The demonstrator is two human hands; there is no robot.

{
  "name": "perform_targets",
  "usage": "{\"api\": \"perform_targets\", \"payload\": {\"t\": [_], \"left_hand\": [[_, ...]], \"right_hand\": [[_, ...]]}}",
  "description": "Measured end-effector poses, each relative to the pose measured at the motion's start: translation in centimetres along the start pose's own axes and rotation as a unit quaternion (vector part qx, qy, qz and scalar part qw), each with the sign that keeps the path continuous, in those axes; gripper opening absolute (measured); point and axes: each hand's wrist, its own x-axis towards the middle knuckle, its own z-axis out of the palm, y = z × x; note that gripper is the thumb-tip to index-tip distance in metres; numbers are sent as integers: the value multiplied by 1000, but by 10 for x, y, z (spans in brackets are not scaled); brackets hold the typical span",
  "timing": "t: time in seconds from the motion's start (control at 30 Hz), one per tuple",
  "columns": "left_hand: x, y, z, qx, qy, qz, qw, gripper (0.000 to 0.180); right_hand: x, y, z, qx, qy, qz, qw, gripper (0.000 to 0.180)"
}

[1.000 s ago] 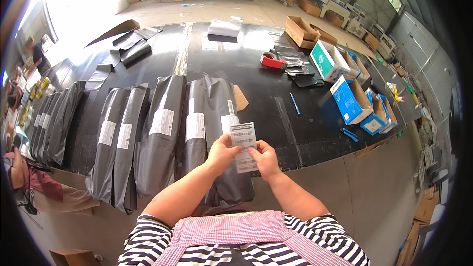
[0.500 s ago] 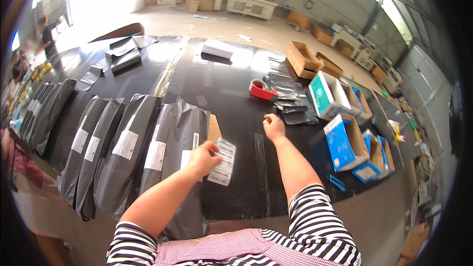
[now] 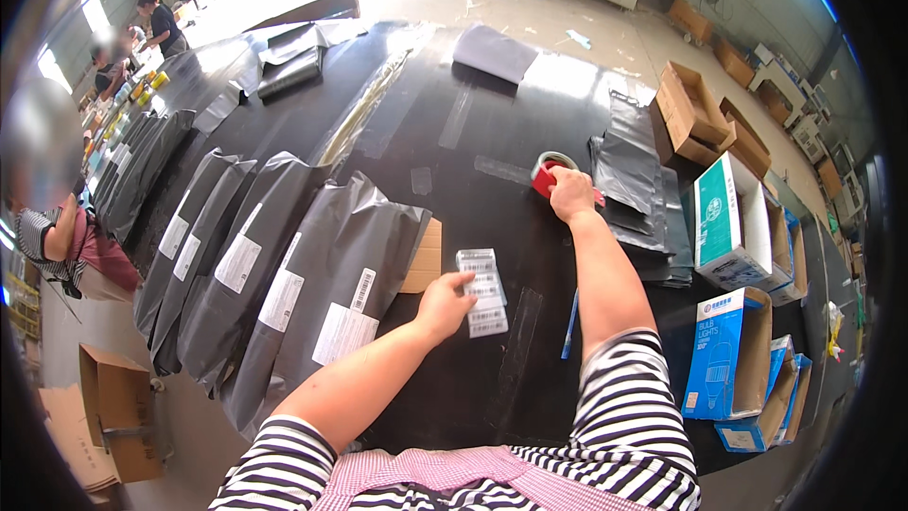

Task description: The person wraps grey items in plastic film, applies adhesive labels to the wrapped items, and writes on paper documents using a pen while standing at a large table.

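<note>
My left hand (image 3: 445,307) is closed on a small stack of white barcode labels (image 3: 485,295), held by its left edge above the black table. Just left of it lies a filled grey mailing bag (image 3: 364,244) with white labels stuck on it, and a piece of cardboard (image 3: 422,260) shows from behind this bag. Farther out, my right hand (image 3: 573,194) grips a red tape dispenser (image 3: 542,178) with a roll of tape in it. Flat black plastic bags (image 3: 632,185) lie just right of that hand. A blue pen (image 3: 569,326) rests beside my right forearm.
More filled grey bags (image 3: 241,255) line the left side. Open blue bulb boxes (image 3: 716,364) and a green-white box (image 3: 728,213) stand at the right, brown cartons (image 3: 689,114) behind them. A white stack (image 3: 494,52) lies at the far side. A person (image 3: 61,218) is at the left.
My right hand has moved from the table beside the black bags onto the tape dispenser and closed on it. The left hand keeps the labels. The view has swung, showing a person at the left.
</note>
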Motion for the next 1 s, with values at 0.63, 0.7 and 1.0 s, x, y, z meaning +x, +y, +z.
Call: {"api": "perform_targets", "payload": {"t": [0.63,0.7,1.0], "left_hand": [[-51,43,-41,242,-14,109,964,36],[-101,68,-77,239,-102,127,957,34],[-294,221,-162,347,-63,523,776,23]], "right_hand": [[-142,-131,-34,91,31,-210,973,35],[-164,-168,-51,209,51,-152,965,39],[-230,-307,-4,459,2,-85,884,44]]}}
